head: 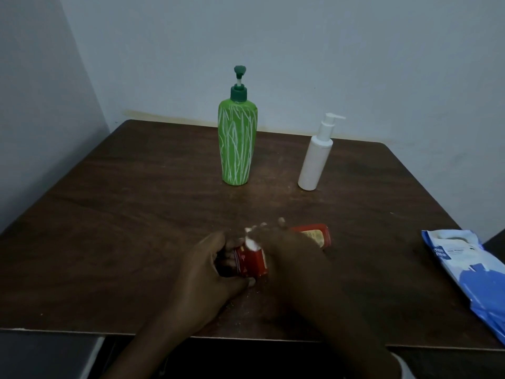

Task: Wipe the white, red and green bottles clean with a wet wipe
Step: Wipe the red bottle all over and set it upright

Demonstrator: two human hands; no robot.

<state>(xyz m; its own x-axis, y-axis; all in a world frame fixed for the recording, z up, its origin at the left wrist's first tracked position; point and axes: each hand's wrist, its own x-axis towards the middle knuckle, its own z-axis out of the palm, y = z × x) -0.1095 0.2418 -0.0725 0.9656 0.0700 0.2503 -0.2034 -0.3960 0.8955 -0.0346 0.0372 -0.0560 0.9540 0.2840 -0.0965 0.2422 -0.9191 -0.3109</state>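
Table | left hand grips red bottle | right hand clutches wipe atop it

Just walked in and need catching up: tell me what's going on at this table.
A person is wiping the red bottle, which lies on its side near the front of the brown table. The left hand grips one end while the right hand holds a white wet wipe against it. The green bottle and white bottle stand upright farther back, with no hand on them. A blue wipes pack lies at the right edge.
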